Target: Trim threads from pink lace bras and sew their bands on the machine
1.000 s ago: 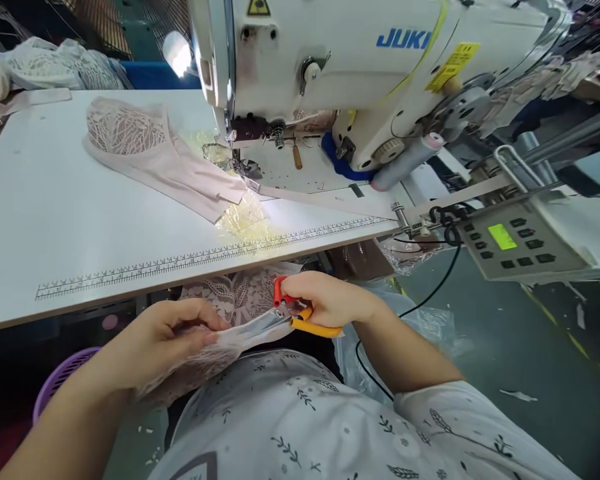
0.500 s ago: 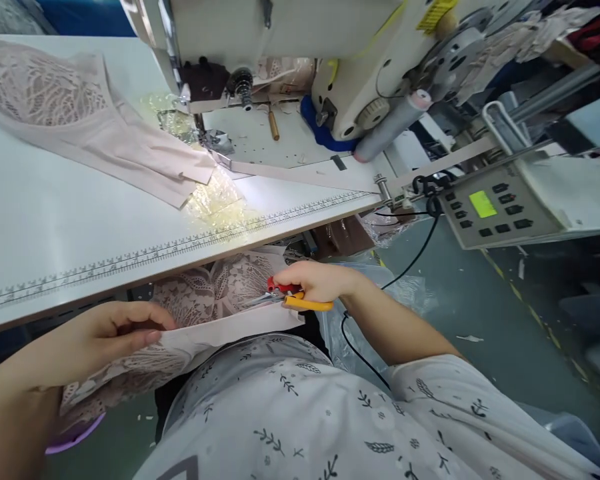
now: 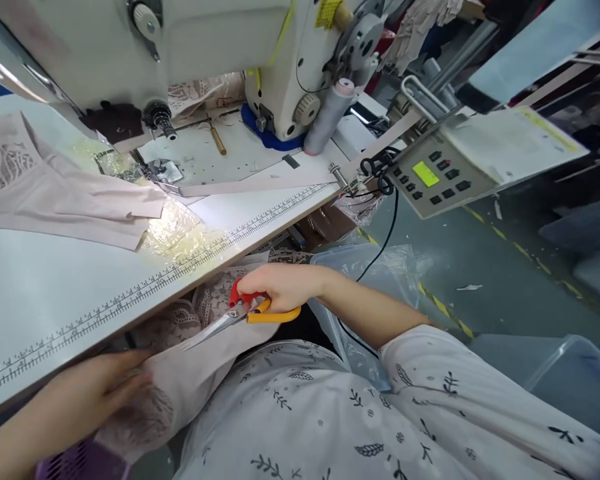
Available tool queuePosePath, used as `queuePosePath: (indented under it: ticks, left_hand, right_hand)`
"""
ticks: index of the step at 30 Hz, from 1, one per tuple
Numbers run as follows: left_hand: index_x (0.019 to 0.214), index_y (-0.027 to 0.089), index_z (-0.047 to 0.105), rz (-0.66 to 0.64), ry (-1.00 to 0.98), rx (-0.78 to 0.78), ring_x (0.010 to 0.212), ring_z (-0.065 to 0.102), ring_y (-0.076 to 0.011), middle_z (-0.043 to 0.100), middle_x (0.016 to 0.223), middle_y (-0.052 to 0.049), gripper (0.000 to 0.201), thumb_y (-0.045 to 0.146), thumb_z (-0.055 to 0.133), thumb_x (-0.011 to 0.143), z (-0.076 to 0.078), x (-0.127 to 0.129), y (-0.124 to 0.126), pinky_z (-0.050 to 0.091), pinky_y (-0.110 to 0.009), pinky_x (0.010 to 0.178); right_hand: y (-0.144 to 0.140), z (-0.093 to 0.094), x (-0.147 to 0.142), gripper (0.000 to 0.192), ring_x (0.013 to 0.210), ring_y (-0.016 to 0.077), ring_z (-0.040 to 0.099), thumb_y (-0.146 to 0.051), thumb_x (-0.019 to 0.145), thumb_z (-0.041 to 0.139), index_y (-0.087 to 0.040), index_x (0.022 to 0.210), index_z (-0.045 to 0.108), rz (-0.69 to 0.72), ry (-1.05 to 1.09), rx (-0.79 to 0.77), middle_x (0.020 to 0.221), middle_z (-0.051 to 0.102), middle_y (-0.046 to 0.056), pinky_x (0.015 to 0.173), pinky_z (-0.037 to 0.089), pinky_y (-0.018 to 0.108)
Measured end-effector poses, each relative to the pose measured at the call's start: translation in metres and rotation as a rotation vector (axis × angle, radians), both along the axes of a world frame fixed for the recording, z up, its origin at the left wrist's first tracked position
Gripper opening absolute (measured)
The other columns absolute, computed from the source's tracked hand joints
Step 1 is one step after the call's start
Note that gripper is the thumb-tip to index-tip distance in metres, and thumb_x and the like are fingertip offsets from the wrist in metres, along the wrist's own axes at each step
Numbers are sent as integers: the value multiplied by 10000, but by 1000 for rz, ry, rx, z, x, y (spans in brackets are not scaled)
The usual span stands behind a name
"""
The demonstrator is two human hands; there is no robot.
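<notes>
My right hand [image 3: 280, 287] grips thread snips [image 3: 240, 313] with red and yellow handles, blades pointing left over a pale pink lace garment [image 3: 190, 360] in my lap. My left hand [image 3: 87, 397] holds the lower left part of that garment, just below the table edge. A second pink lace piece [image 3: 55, 193] lies on the white sewing table [image 3: 55, 293], near the needle area of the white sewing machine [image 3: 180, 47].
A ruler strip [image 3: 180, 267] runs along the table's front edge. A control panel [image 3: 430, 180] with a green display hangs at the right. A clear plastic bag [image 3: 375, 267] and a plastic bin [image 3: 555, 373] stand on the floor. A purple basket [image 3: 70, 463] sits at lower left.
The view has swung right and down. My left hand has drawn the garment further down and left, and the snips now lie with blades apart over the fabric.
</notes>
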State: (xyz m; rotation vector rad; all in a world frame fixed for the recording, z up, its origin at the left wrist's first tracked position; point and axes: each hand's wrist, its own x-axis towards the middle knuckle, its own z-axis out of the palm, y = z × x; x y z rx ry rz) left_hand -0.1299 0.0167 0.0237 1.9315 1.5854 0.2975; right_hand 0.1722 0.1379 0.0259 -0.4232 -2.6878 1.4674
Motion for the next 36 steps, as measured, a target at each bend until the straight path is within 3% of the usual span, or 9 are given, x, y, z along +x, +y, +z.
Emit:
queuePosePath:
  ticks: [3, 5, 7, 10, 13, 21, 25, 32, 36]
  left_hand:
    - [930, 225, 698, -235, 185, 100, 727, 689, -250, 729, 834, -44, 332, 475, 556, 762, 12, 34, 14, 541, -290, 575]
    - [1014, 215, 655, -259, 72, 92, 856, 671, -242, 711, 951, -69, 349, 463, 505, 820, 15, 64, 18, 542, -314, 697]
    - [886, 208, 641, -180, -101, 53, 755, 650, -188, 687, 828, -39, 283, 410, 443, 862, 13, 89, 20, 517, -269, 644]
    - [703, 192, 572, 45, -241, 90, 526, 517, -121, 550, 580, 19, 291, 380, 425, 870, 4, 106, 18, 415, -218, 493]
    - [664, 196, 536, 198, -247, 91, 476, 418, -96, 454, 522, 48, 289, 378, 451, 871, -2, 106, 11, 348, -207, 461]
    - [774, 196, 604, 177, -192, 160, 472, 411, -101, 459, 524, 38, 277, 363, 419, 895, -5, 104, 7, 357, -200, 450]
    - [768, 197, 616, 155, -225, 246, 548, 471, -97, 542, 619, 17, 238, 279, 434, 897, -2, 106, 5, 405, -195, 526]
    - [763, 207, 621, 213, -250, 228, 628, 532, -122, 608, 718, -13, 207, 274, 470, 886, 7, 105, -2, 469, -226, 612]
    - [750, 201, 638, 337, -243, 207, 585, 522, -113, 625, 720, -8, 195, 310, 516, 857, 6, 106, -4, 461, -209, 538]
  right_hand:
    - [-2, 4, -8, 191, 781, 136, 526, -32, 698, 536, -165, 834, 514, 48, 95, 37, 912, 619, 45, 683, 412, 233]
    - [-6, 7, -12, 223, 790, 130, 520, -25, 684, 533, -171, 851, 512, 52, 165, 29, 913, 612, 36, 695, 416, 227]
    - [-11, 9, -13, 237, 789, 124, 525, -42, 693, 541, -171, 889, 512, -16, 226, -15, 934, 610, 38, 696, 426, 226]
    - [-21, 3, -10, 271, 761, 119, 550, -163, 726, 622, -168, 967, 500, -369, 296, -158, 976, 605, 51, 681, 455, 242]
    - [-27, -8, -2, 341, 758, 131, 581, -328, 724, 692, -174, 963, 502, -628, 369, -304, 984, 616, 60, 682, 478, 267]
    - [-32, -19, -7, 328, 617, 91, 466, -418, 687, 724, -176, 745, 511, -535, 244, -357, 702, 527, -37, 564, 415, 209]
    - [-34, -22, -14, 342, 620, 86, 449, -411, 691, 718, -179, 699, 467, -525, 237, -442, 675, 494, -47, 579, 405, 211]
    - [-42, -16, -16, 317, 590, 78, 369, -322, 694, 685, -191, 638, 402, -525, 359, -495, 647, 418, -58, 549, 369, 206]
    - [-47, -11, -20, 253, 616, 95, 395, -228, 718, 621, -203, 645, 380, -613, 423, -345, 678, 418, -37, 567, 381, 214]
